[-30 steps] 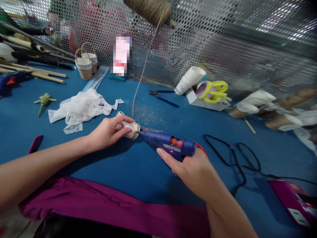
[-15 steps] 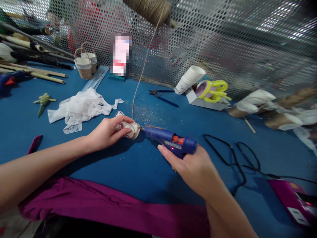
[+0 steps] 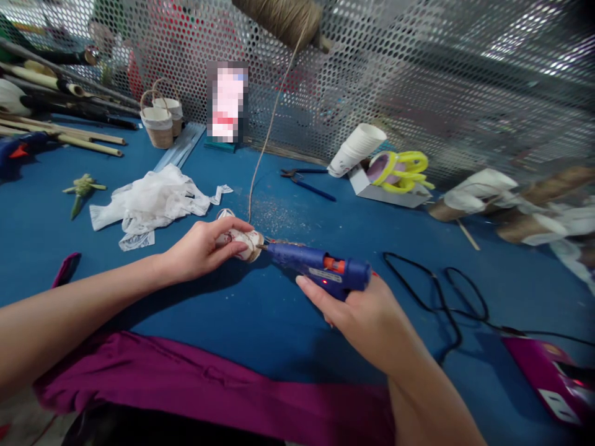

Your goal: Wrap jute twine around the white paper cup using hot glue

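Observation:
My left hand is closed around a small white paper cup lying on its side, its rim end turned to the right. Twine runs down from a spool above to the cup, and some of it is wound around the rim end. In my right hand is a blue hot glue gun with a red light lit on its side. Its nozzle points left and meets the rim end of the cup; whether it touches the twine or the paper I cannot tell.
White lace fabric lies left of the cup. Behind are pliers, stacked paper cups, a white box and two small twine-wrapped baskets. A black cord loops at right near a purple power strip.
The glue gun's nozzle has shifted slightly left and down along the cup's rim end. My left hand and the cup have hardly moved.

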### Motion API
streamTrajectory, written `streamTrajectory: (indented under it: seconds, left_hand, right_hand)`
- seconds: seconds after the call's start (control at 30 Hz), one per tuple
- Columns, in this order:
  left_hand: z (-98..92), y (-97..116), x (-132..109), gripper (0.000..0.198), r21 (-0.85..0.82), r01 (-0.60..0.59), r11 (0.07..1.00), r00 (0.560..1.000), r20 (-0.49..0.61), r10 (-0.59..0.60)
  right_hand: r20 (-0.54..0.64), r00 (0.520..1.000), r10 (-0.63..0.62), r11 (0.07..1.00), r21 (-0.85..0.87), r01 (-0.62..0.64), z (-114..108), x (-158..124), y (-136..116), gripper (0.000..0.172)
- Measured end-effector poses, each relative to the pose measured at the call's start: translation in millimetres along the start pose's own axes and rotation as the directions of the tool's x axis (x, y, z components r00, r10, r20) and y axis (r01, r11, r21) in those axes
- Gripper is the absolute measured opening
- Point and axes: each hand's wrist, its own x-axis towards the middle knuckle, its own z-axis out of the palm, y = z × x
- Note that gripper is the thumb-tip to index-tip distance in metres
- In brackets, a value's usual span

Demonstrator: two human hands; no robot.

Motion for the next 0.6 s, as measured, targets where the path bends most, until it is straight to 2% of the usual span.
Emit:
streamTrajectory:
  seconds: [0.23, 0.47, 0.6]
  left_hand:
    - [-1.2, 1.1, -0.8, 0.029, 0.014, -0.031, 0.999, 0.999, 0.024, 0.031]
    - [-0.3, 0.7, -1.0, 0.027, 0.036, -0.054, 0.998, 0.999, 0.01, 0.053]
    - [-0.1, 1.8, -1.5, 0.027, 0.059, -0.051, 0.997, 0.999, 0.016, 0.05]
  right_hand:
    - [0.006, 0.997, 0.081, 0.997, 0.005, -0.081, 0.1, 2.7, 1.3, 0.042]
    - [0.013, 1.0, 0.017, 1.0, 0.018, -0.017, 1.4, 5.0, 2.4, 0.039]
    - [-0.025, 0.999, -0.037, 0.999, -0.003, 0.037, 3.7, 8.4, 4.0, 0.034]
